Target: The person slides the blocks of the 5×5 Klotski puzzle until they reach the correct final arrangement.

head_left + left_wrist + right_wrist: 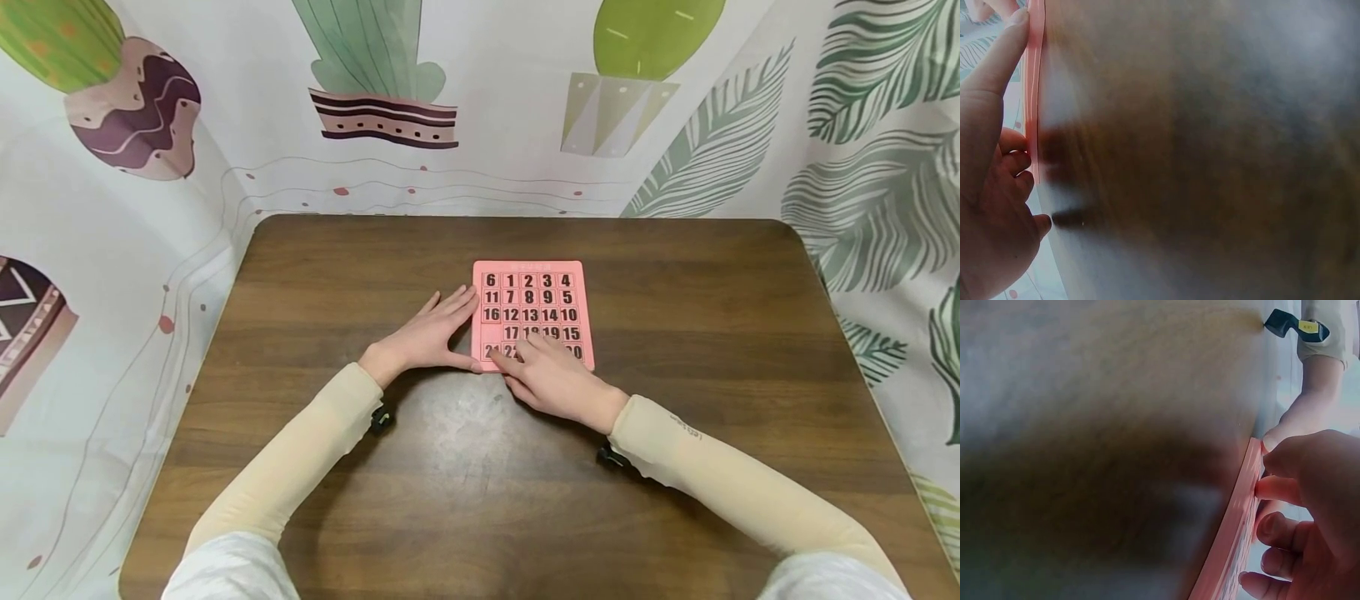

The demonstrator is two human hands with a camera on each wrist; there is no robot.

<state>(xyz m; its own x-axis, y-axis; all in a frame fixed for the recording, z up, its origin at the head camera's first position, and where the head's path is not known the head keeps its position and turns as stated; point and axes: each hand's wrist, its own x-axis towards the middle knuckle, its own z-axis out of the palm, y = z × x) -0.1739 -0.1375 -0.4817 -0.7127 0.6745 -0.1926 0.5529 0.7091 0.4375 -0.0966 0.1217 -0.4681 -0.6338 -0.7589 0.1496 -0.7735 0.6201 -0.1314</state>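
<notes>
I've got the pink number board (531, 298) just right of frame centre on the tabletop (360, 275), likely light, stiff, slick, best held by side edges; left hand (429, 340) fingers spread along its left edge, right hand (557, 377) index extended onto its lower left.

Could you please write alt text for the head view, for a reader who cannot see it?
A person's right hand reaches over the bottom rows of a pink number board, while the left hand touches its left edge. The board lies on a brown table before a cloth printed with cacti and leaves.
</notes>
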